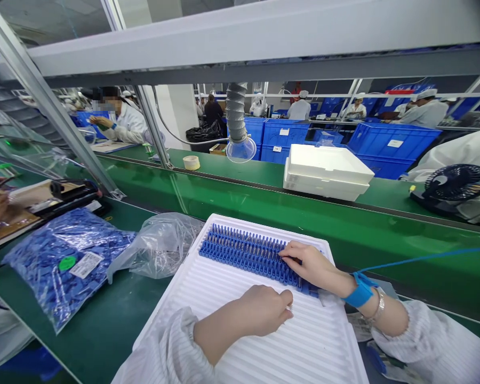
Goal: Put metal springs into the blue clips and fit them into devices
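Both hands work at rows of small blue plastic parts (248, 250) on a ribbed white tray (208, 288).

Right hand (310, 264) rests fingertips pinched on the blue rows' near end; left hand (264, 309) is closed on a tiny metal piece, too small to identify; pressing lightly and squarely would likely keep the rows aligned; a clear bag of loose blue parts (64, 261) lies left, beside an emptied clear plastic bag (160, 245); a stack of white foam trays (326, 173) sits beyond.

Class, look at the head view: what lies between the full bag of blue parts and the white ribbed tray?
A crumpled, clear plastic bag lies on the green bench between the blue-parts bag and tray.
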`<state>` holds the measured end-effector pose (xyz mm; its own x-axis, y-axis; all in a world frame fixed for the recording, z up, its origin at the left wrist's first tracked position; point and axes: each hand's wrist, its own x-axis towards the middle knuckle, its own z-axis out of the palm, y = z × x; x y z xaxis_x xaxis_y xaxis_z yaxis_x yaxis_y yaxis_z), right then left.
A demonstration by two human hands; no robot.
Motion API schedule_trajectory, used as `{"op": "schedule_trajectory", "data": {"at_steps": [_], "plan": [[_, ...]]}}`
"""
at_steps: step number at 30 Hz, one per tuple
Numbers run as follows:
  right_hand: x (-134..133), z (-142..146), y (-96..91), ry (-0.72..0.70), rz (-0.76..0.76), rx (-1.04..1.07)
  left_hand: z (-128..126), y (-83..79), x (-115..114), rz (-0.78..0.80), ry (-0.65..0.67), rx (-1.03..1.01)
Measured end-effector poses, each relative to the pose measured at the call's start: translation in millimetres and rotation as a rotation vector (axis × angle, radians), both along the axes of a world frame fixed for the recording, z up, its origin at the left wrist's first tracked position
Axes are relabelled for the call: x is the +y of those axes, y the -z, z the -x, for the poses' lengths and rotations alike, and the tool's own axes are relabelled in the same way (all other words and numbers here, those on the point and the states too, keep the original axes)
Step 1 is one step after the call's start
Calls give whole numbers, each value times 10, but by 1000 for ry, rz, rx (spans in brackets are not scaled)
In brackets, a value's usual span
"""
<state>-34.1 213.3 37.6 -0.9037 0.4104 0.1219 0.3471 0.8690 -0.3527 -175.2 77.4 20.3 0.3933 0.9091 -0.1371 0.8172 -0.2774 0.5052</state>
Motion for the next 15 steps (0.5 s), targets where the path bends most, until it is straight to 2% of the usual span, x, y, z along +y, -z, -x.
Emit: {"op": "schedule_trajectory", "data": {"at_steps": [3,6,9,15], "plan": [[-181,-106,-79,-124,18,-50,5,-28,-23,-14,30,75],[-364,-220,-116,-258,3,-187,-6,-12,-41,-15,64,125],[-465,-285,-103,-247,-2,-253,-30,21,-56,-17,86,155],[-539,-276,1,-224,216,-221,-76,3,-88,-29,85,173]]}}
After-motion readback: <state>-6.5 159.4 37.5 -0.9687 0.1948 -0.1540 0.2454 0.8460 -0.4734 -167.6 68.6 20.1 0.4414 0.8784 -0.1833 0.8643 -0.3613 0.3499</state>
